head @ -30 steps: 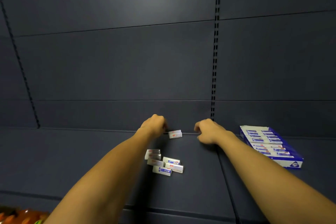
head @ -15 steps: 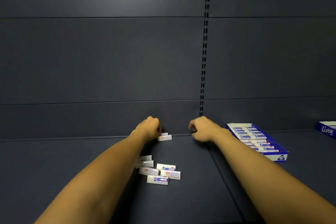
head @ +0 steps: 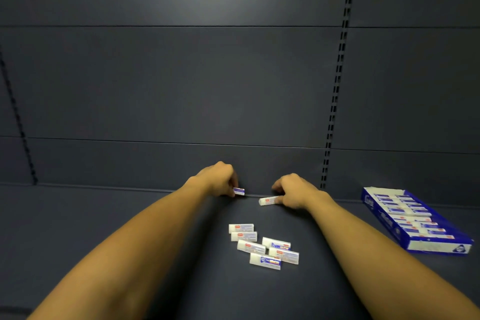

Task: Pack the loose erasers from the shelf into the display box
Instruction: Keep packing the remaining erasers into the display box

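Left hand (head: 217,180) at back of shelf (head: 78,228), fingers pinching one eraser (head: 239,191) by its end. Right hand (head: 294,191) just beside, fingers curled onto second eraser (head: 268,200) lying on shelf; grip looks like pinch, not sure. Six loose erasers (head: 263,245) in pile nearer me, untouched. Box (head: 384,223) far right, well apart, rows look mostly filled. My reckoning: eight left to pack, two in hand first.

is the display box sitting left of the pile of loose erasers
No, the display box lies on the shelf to the right of the pile of loose erasers, beyond the right forearm.
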Demonstrator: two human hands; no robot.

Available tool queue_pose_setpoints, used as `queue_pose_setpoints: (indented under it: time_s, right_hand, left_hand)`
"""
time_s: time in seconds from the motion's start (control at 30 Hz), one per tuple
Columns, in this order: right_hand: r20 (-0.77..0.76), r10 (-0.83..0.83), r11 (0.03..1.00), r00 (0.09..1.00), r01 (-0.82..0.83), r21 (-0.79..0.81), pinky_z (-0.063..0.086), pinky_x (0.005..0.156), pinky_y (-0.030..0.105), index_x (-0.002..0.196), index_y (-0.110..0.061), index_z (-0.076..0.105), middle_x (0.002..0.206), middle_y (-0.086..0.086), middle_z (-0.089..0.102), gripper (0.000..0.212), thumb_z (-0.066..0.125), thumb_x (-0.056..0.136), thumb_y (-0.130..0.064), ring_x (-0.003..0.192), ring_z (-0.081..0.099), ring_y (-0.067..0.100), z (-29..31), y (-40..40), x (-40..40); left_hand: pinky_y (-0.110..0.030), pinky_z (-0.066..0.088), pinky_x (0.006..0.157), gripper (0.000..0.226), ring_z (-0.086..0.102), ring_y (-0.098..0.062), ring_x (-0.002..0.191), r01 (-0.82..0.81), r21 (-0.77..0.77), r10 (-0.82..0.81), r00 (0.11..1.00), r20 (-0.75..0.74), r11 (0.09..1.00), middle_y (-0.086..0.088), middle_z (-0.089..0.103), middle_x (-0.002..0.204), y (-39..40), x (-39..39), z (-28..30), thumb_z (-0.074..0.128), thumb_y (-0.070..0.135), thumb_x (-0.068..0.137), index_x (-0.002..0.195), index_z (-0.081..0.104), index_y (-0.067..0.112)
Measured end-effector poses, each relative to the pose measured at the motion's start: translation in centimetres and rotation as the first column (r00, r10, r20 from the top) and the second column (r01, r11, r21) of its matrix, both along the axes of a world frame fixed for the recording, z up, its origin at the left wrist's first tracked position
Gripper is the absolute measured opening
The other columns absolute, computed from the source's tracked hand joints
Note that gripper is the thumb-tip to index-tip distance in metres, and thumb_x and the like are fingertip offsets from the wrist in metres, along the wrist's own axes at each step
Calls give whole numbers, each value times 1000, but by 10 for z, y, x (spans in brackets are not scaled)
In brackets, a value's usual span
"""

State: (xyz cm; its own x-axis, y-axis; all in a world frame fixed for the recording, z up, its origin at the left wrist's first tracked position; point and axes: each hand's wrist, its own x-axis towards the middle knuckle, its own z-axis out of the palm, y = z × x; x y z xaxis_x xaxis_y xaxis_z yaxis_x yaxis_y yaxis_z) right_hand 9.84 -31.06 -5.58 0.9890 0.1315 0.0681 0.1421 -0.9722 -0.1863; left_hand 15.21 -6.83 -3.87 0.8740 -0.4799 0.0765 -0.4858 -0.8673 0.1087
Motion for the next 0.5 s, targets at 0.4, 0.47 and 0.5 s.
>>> queue_pose_setpoints:
  time_s: [0.4,0.47,0.5]
  right_hand:
    - [-2,-11,994,1000,11,-110,54,90,39,116,-20,74,119,6,67,22,65,95,-23,103,64,26,-9,24,6]
    - [25,-21,991,999,24,-130,54,89,37,112,-19,73,117,6,68,22,69,93,-27,103,65,26,-7,26,4]
    - [37,-25,990,999,30,-140,53,88,36,110,-19,73,115,6,68,21,72,91,-28,102,65,26,-6,27,3]
  left_hand:
    - [-39,57,85,20,63,-18,98,-16,-18,17,998,68,1000,4,64,112,42,-10,-1,72,28,89,109,76,26]
    - [-38,57,84,19,63,-16,96,-6,-28,8,997,73,1000,6,64,110,43,-10,-4,72,28,89,107,76,28]
    - [-37,57,83,18,63,-16,95,0,-33,3,997,75,999,6,64,109,43,-10,-4,73,28,89,106,76,28]
